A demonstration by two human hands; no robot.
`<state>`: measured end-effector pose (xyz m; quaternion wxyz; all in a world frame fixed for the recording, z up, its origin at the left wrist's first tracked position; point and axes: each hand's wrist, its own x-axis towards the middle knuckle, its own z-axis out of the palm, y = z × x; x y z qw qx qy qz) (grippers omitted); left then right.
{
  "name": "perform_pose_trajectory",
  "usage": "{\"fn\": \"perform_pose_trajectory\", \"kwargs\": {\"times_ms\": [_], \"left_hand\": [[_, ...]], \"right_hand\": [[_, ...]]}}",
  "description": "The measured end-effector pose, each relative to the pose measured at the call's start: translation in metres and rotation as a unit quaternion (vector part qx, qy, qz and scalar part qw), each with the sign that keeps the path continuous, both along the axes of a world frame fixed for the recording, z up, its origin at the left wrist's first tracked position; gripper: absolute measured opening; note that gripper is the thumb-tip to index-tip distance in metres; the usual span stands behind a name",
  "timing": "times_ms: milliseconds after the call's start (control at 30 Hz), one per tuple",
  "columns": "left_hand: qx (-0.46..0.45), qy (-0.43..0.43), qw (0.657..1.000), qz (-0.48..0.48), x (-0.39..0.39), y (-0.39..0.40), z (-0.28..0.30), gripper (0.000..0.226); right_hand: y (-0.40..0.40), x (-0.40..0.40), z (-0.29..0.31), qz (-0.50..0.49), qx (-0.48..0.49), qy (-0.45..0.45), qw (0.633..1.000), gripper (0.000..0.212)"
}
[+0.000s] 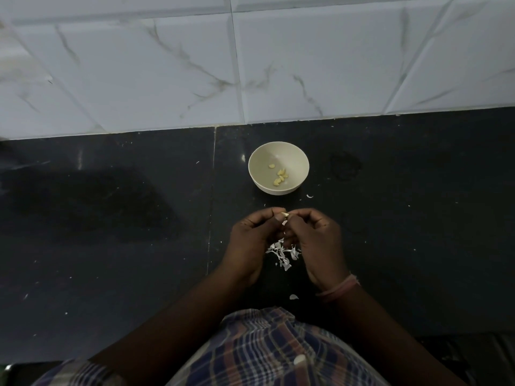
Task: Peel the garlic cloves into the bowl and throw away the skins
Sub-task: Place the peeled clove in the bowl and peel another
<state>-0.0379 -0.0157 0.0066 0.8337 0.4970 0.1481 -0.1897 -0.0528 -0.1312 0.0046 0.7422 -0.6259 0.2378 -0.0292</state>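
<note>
A small cream bowl (295,160) stands on the dark counter, with several peeled yellow garlic cloves (280,176) lying in it. Just in front of the bowl, my left hand (249,240) and my right hand (320,240) meet fingertip to fingertip. Between them they pinch a small garlic clove (284,214), and a strip of white skin hangs from it. Under the hands lies a loose heap of white garlic skins (282,253) on the counter.
The black stone counter (111,218) runs to a white marbled tile wall (250,65) at the back. Stray skin flakes lie near the bowl (310,196) and by my right wrist (293,296). A checked cloth (278,346) covers my front at the counter's near edge.
</note>
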Motion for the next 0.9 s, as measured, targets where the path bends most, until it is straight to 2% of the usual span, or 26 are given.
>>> {"fn": "perform_pose_trajectory", "kwargs": {"times_ms": [300,467,767,900], "left_hand": [[-0.051,0.056,0.997,-0.031,0.0,0.004,-0.006,0.016],[-0.056,0.056,0.996,-0.043,0.0,0.004,-0.007,0.018],[-0.085,0.096,0.991,-0.031,0.003,0.003,-0.009,0.016],[-0.067,0.112,0.991,-0.012,0.004,0.0,-0.005,0.013]], "right_hand": [[0.004,0.001,-0.007,-0.01,0.069,0.024,0.997,0.007],[0.004,-0.002,-0.007,-0.007,0.027,0.021,0.999,0.007],[0.005,0.0,-0.006,-0.02,0.035,0.022,0.999,0.008],[0.004,0.0,-0.009,-0.017,0.014,0.038,0.999,0.008]]}}
